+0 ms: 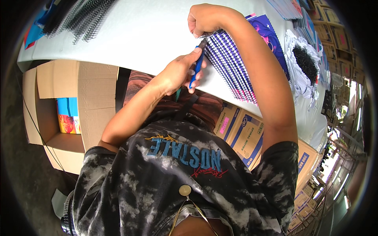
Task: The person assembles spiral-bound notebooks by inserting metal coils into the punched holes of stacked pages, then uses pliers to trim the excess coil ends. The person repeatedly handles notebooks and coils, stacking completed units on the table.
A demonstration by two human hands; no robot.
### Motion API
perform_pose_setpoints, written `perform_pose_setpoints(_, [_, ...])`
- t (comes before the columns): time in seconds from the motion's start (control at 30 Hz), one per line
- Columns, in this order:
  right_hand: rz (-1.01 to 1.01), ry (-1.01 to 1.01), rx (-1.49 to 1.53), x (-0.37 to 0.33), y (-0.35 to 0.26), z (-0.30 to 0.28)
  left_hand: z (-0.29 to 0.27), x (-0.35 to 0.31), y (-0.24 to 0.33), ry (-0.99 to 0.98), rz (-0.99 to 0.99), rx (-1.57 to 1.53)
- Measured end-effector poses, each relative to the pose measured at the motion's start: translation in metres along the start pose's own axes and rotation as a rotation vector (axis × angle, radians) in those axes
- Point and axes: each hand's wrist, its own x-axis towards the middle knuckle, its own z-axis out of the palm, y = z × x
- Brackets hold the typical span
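My left hand (183,70) is closed around a pair of blue-handled pliers (198,65), with the dark jaws pointing away from me. Those jaws touch or nearly touch the far end of a stack of spiral notebooks (232,65). Purple and white page edges and black wire coils show along the stack's side, and a purple-pink cover (265,31) lies partly behind my right forearm. Just past the jaws, my right hand (202,20) is curled at the same corner of the stack. Its fingertips face down, and whatever they pinch is hidden.
Loose black wire coils (88,17) lie at the table's far left. On the right sits a white bag (293,74) holding black wire bits. An open cardboard box (94,106) with colourful packs stands at left. Closed cartons (244,133) are below the table edge, and notebook stacks (289,8) rise at the far right.
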Motion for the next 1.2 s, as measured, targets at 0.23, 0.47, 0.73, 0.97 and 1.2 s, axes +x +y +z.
perform_pose_setpoints(0.23, [-0.033,0.100,-0.163,-0.010,0.000,0.004,0.009,-0.007,0.005,-0.107,0.002,-0.041])
perform_pose_setpoints(0.47, [-0.155,0.254,-0.001,-0.024,0.016,0.011,0.011,-0.010,0.003,-0.075,-0.023,-0.116])
perform_pose_setpoints(0.73, [-0.193,0.247,0.221,-0.024,0.030,0.014,0.000,-0.004,0.004,-0.070,-0.004,-0.038])
perform_pose_setpoints(0.97, [-0.161,0.188,0.401,-0.035,0.025,0.007,0.013,-0.006,0.011,-0.051,0.036,-0.028])
perform_pose_setpoints(1.2, [-0.152,0.153,0.486,-0.039,0.024,0.005,0.011,-0.014,0.010,-0.021,0.030,-0.025])
